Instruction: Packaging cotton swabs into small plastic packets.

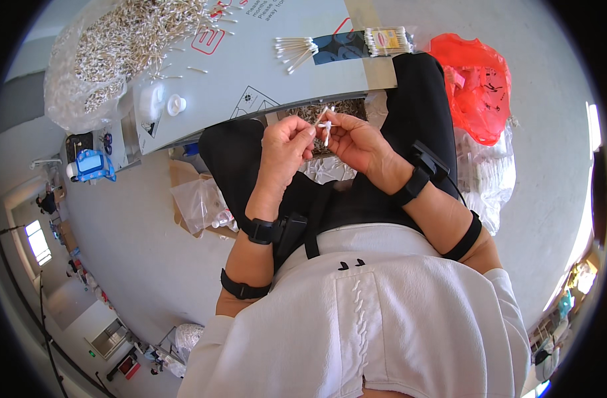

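Observation:
Over my lap, just off the table's near edge, both hands meet around a few cotton swabs [326, 134]. My left hand [285, 147] pinches the end of one thin swab between thumb and fingertips. White cotton tips poke out from the fingers of my right hand [362, 144], which is closed on the others. Fingers hide part of the sticks, so their exact number cannot be told. Below the hands, partly covered by them, a container of swabs [350, 109] sits between my knees.
A large clear bag [61, 99] spills a heap of swabs [137, 50] at the table's left. Loose swabs [297, 50], a dark strip [340, 48] and a swab pack [386, 41] lie along its right. A red plastic bag [476, 86] hangs beside my right knee.

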Motion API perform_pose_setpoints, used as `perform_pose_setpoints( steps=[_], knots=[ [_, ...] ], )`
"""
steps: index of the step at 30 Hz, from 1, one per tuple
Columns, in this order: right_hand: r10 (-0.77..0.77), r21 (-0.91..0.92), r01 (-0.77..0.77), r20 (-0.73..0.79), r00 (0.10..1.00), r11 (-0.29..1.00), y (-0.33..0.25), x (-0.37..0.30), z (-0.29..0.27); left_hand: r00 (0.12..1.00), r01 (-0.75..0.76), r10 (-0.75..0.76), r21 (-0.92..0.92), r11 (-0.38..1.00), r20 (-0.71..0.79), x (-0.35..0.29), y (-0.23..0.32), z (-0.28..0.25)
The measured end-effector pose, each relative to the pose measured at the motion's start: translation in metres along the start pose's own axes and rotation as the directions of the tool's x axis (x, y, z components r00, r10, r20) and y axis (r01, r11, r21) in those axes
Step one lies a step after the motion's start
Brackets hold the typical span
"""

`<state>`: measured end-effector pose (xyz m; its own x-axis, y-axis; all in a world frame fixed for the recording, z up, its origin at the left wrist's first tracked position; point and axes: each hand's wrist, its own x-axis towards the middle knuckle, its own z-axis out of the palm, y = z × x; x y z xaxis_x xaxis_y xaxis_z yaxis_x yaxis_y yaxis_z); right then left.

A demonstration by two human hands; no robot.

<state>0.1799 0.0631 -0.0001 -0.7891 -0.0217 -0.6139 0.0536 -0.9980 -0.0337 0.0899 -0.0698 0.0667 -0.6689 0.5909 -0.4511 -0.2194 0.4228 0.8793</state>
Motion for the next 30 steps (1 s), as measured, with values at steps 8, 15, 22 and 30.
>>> perform_pose_setpoints(
  steps=[8, 15, 22, 30],
  knots=[
    [0.047, -0.080, -0.043, 0.043, 0.998, 0.996, -0.003, -0.002, 0.002, 0.999, -0.020, 0.005, -0.377, 0.926, -0.040, 0.010, -0.011, -0.011],
    [0.072, -0.189, -0.042, 0.156, 0.985, 0.981, -0.004, -0.003, 0.001, 0.991, 0.106, -0.085, -0.218, 0.970, 0.102, 0.020, 0.006, 0.000],
    [0.063, -0.335, -0.015, 0.133, 0.989, 0.942, -0.005, -0.005, 0.005, 0.973, 0.186, -0.123, -0.349, 0.918, 0.195, 0.032, 0.000, -0.005],
    [0.132, -0.254, -0.126, 0.008, 0.991, 0.959, -0.008, -0.011, 0.017, 0.991, 0.020, -0.086, -0.507, 0.862, -0.107, 0.038, -0.013, -0.014]
  ],
)
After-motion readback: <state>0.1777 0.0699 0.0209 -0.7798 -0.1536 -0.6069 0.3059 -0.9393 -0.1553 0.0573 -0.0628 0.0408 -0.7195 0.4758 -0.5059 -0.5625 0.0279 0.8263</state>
